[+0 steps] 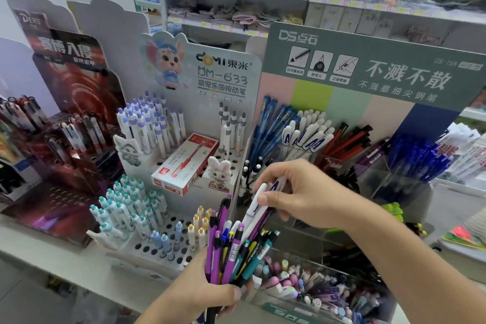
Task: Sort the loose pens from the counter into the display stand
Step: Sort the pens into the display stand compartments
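My left hand [202, 294] grips a bunch of mixed pens [231, 250], purple, teal, blue and black, held upright at the bottom centre. My right hand [297, 192] pinches white pens with blue print [259, 204] at the top of that bunch. Just behind stands the clear display stand [373, 173] with compartments of blue pens, matching white pens with blue print [306, 134], red-and-black pens and dark blue pens.
A white perforated stand [163, 244] with teal, blue and yellow capped pens sits to the left, with a red-and-white pen box [184, 166] on it. A dark red display [65, 139] stands far left. A clear bin of erasers [315, 289] lies bottom right. Shelves fill the background.
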